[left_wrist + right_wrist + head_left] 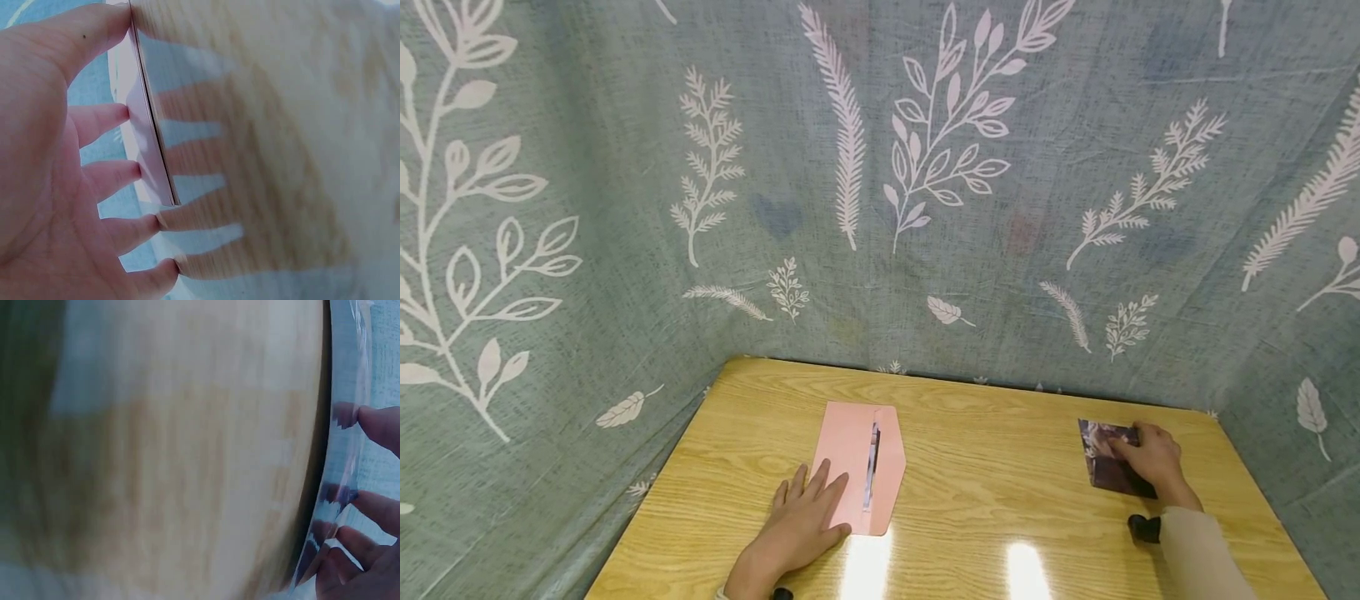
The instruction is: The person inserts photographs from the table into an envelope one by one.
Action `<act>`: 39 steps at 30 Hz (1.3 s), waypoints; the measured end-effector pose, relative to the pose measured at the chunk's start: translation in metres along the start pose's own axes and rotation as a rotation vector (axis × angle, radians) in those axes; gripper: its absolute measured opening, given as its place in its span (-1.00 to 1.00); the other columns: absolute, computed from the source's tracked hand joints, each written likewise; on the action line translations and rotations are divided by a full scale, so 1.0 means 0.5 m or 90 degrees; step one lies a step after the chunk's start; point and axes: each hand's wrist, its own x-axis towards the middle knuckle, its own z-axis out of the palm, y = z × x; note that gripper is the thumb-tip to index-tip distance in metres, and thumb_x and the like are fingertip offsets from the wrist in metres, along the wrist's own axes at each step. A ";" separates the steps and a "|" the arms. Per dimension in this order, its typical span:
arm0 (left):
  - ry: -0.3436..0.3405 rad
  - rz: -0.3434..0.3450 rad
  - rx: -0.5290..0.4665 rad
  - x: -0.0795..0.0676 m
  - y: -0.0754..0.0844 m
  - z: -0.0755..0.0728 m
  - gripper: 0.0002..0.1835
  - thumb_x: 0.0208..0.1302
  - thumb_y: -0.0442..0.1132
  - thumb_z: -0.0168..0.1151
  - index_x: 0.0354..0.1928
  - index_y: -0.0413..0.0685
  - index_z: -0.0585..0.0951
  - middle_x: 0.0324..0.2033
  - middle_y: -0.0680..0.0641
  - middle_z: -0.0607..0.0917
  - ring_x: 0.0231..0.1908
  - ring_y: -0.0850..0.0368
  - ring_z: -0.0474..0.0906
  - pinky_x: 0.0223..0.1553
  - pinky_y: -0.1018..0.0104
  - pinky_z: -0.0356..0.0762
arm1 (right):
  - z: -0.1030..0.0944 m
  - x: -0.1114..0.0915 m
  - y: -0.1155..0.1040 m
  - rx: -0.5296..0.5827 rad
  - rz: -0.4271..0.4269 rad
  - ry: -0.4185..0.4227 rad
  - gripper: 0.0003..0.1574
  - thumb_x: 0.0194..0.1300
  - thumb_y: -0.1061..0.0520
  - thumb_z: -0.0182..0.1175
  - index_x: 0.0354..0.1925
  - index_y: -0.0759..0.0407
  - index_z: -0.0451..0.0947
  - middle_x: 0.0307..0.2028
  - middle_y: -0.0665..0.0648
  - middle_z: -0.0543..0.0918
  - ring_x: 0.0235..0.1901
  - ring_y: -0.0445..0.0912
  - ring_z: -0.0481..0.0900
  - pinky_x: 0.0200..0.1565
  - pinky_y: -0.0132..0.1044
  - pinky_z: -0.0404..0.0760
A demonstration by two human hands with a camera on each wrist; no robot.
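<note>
A pink envelope [842, 433] lies on the wooden table, its pointed flap to the right. A narrow strip of a picture [872, 467] shows in its opening. My left hand [801, 521] rests on the envelope's lower left part with fingers spread; in the left wrist view the thumb and fingertips [128, 112] touch down at it and the table. Toward the right side, my right hand [1157, 462] holds a dark, glossy photo [1108, 467] by its right part, thumb over the picture and fingers curled at the edge. In the right wrist view, fingertips [375, 428] meet its shiny surface.
The wooden table [977, 450] spreads between the envelope and the photo, with bright light reflections near its front. A green leaf-patterned cloth [880, 275] hangs behind the table and along both sides.
</note>
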 end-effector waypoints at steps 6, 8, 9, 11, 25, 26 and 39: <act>-0.002 -0.001 -0.003 -0.002 0.001 0.000 -0.23 0.18 0.26 0.08 0.39 0.16 0.18 0.38 -0.19 0.02 0.31 -0.37 -0.18 0.14 -0.38 -0.15 | 0.004 -0.001 0.006 0.008 0.005 0.056 -0.27 0.21 0.02 0.18 0.05 0.62 0.27 -0.06 0.65 0.33 -0.07 0.49 0.23 -0.05 0.31 0.18; 0.000 0.000 -0.006 -0.003 0.000 0.000 -0.23 0.18 0.25 0.09 0.39 0.16 0.18 0.38 -0.19 0.02 0.31 -0.37 -0.18 0.14 -0.39 -0.15 | 0.002 -0.002 0.006 0.025 0.017 0.079 -0.36 0.18 0.10 0.18 0.01 0.60 0.31 -0.09 0.64 0.37 -0.11 0.48 0.29 -0.08 0.29 0.26; 0.001 0.000 -0.007 -0.003 0.000 0.000 -0.23 0.18 0.25 0.09 0.39 0.16 0.18 0.38 -0.19 0.02 0.31 -0.37 -0.18 0.14 -0.39 -0.15 | 0.001 -0.002 0.006 0.033 0.023 0.091 -0.41 0.16 0.13 0.18 -0.01 0.59 0.33 -0.11 0.63 0.39 -0.13 0.48 0.32 -0.11 0.27 0.30; 0.003 0.000 -0.008 -0.003 0.000 0.000 -0.23 0.18 0.24 0.10 0.38 0.15 0.19 0.38 -0.20 0.02 0.31 -0.38 -0.18 0.14 -0.39 -0.15 | -0.003 -0.004 0.004 0.045 0.036 0.098 -0.47 0.16 0.17 0.16 -0.03 0.57 0.36 -0.12 0.62 0.41 -0.16 0.45 0.36 -0.14 0.24 0.34; 0.005 -0.003 -0.013 -0.003 -0.002 0.005 -0.22 0.16 0.27 0.09 0.39 0.18 0.18 0.39 -0.17 0.01 0.32 -0.36 -0.19 0.15 -0.37 -0.16 | -0.014 -0.009 -0.001 0.143 0.117 0.135 -0.61 0.24 0.20 0.10 -0.02 0.43 0.42 -0.16 0.45 0.52 -0.20 0.22 0.47 -0.32 -0.15 0.42; 0.005 -0.002 -0.011 -0.003 -0.003 0.005 -0.22 0.16 0.27 0.09 0.39 0.18 0.18 0.39 -0.17 0.01 0.32 -0.36 -0.19 0.15 -0.37 -0.16 | -0.015 -0.009 -0.001 0.146 0.118 0.136 -0.61 0.24 0.20 0.10 -0.01 0.43 0.42 -0.16 0.45 0.52 -0.21 0.19 0.47 -0.36 -0.20 0.43; 0.001 0.003 -0.009 -0.001 -0.001 0.000 -0.23 0.18 0.26 0.09 0.39 0.17 0.18 0.38 -0.19 0.02 0.31 -0.36 -0.18 0.15 -0.38 -0.16 | -0.012 -0.026 -0.010 0.284 0.100 0.103 -0.51 0.26 0.14 0.16 0.05 0.43 0.39 -0.24 0.23 0.59 -0.48 -0.40 0.46 -0.52 -0.35 0.57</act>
